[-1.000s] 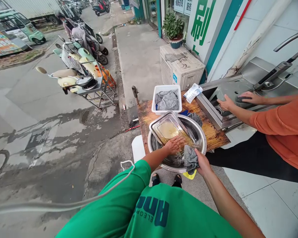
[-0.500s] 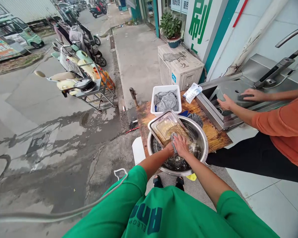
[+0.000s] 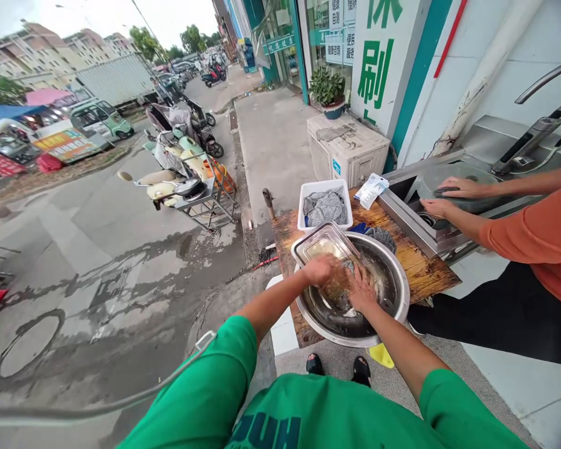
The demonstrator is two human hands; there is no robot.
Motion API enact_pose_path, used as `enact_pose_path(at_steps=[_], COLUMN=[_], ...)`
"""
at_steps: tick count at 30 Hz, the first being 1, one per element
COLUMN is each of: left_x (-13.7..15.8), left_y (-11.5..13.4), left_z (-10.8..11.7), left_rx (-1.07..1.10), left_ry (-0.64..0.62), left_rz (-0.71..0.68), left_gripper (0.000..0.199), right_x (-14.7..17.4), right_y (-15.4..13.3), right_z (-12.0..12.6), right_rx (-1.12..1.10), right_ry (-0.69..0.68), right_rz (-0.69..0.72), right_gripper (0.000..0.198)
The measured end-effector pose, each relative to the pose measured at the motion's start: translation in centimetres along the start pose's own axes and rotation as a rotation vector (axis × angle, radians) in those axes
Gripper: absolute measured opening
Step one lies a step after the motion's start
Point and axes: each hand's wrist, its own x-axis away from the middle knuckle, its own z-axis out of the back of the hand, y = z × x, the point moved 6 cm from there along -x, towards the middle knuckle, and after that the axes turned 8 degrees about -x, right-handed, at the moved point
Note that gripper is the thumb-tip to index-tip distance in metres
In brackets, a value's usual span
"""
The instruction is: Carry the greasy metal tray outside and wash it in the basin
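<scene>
The left hand (image 3: 321,269) grips the near edge of a rectangular stainless-steel tray (image 3: 326,244) tilted into a large round steel basin (image 3: 393,274), while the right hand (image 3: 362,290) presses down inside the basin, apparently on a grey cloth; I cannot tell whether its fingers close on it. The basin sits on a worn wooden surface (image 3: 421,268) and overhangs its near edge, so hard scrubbing could tip it or slop water. Behind stands a white plastic tub of grey rags (image 3: 325,206); beside it, another person's hands (image 3: 444,198) work at a steel sink (image 3: 402,209).
</scene>
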Motion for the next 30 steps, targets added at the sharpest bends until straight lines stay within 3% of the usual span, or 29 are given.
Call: enact_pose_path(at_steps=[2, 5, 9, 13, 18, 21, 26, 30], left_x=[-0.6, -1.1, -1.5, -2.5, -1.9, -0.7, 1.9, 4.6], left_y=[-2.8, -7.0, -10.1, -11.2, -12.0, -11.1, -8.0, -4.9], left_z=[2.4, 5.0, 5.6, 5.8, 8.0, 8.9, 8.5, 8.0], left_rx=[-0.081, -0.122, -0.051, -0.015, 0.07, 0.301, 1.122, 1.304], left_ry=[0.025, 0.017, -0.076, -0.159, -0.165, -0.123, 0.083, 0.173], left_rz=[0.122, 0.435, 0.69, 0.687, 0.62, 0.541, 0.573, 0.691], left_gripper=[0.037, 0.046, 0.041, 0.025, 0.024, 0.03, 0.055, 0.059], right_x=[0.0, 0.1, 0.6, -0.2, -2.4, -2.6, -1.5, -1.4], right_y=[0.2, 0.1, 0.0, 0.8, 1.4, -1.5, -11.3, -17.1], right_z=[0.1, 0.5, 0.8, 0.6, 2.8, 4.6, 7.4, 9.2], right_rx=[-0.018, -0.061, -0.159, -0.331, -0.553, -0.655, -0.711, -0.664], right_ry=[-0.006, 0.008, 0.097, 0.174, 0.325, 0.435, 0.543, 0.542], right_rz=[-0.013, -0.059, -0.2, -0.344, -0.314, -0.191, 0.14, 0.333], right_gripper=[0.066, 0.076, 0.072, 0.059, 0.044, 0.041, 0.052, 0.051])
